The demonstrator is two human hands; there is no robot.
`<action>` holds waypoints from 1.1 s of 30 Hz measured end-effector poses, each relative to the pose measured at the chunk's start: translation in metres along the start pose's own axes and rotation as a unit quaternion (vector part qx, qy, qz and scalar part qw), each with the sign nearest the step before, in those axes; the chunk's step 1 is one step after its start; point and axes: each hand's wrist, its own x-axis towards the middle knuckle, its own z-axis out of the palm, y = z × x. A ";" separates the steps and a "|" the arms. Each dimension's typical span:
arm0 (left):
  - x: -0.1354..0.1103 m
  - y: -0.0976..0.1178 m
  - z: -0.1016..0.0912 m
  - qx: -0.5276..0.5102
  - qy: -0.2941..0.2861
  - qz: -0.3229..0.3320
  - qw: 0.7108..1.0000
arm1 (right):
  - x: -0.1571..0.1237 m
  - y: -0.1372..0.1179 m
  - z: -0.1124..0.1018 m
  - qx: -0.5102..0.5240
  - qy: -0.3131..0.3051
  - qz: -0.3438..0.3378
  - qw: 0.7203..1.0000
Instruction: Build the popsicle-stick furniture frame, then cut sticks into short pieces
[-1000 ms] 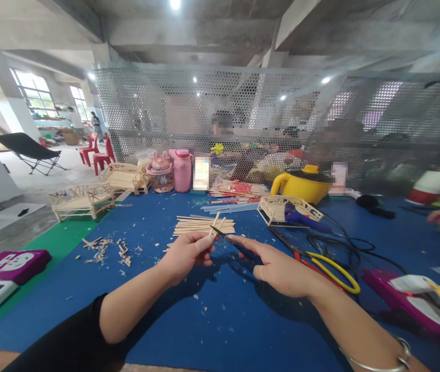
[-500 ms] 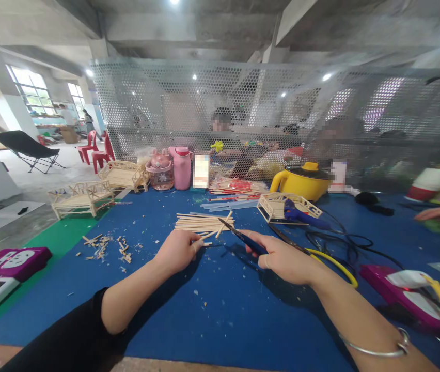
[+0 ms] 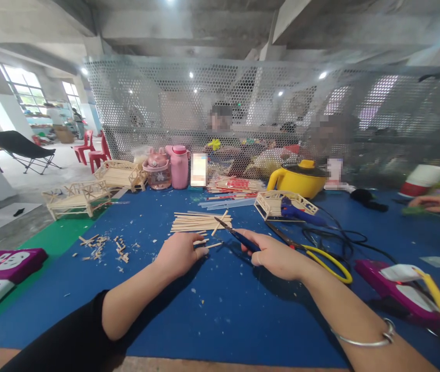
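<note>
My left hand rests on the blue mat with its fingers curled, the fingertips pinching short pale stick pieces that lie on the mat. My right hand grips a dark blue-handled cutter, whose pointed tip aims up and left toward a pile of wooden sticks. One loose stick leans across the pile's right end, just beyond the cutter's tip.
Yellow-handled pliers and black cables lie right of my right hand. A small stick frame with a blue glue gun, a yellow pot, pink bottles, stick benches, wood scraps and purple devices surround them. Another person's hand is far right.
Both hands came down from mid-air to the mat. The stick my left hand held up to the cutter is now down on the mat, in short pieces at its fingertips.
</note>
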 end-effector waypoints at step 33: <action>-0.010 0.024 0.005 -0.326 -0.071 -0.031 0.942 | -0.004 -0.013 0.020 -0.074 0.017 -0.100 0.992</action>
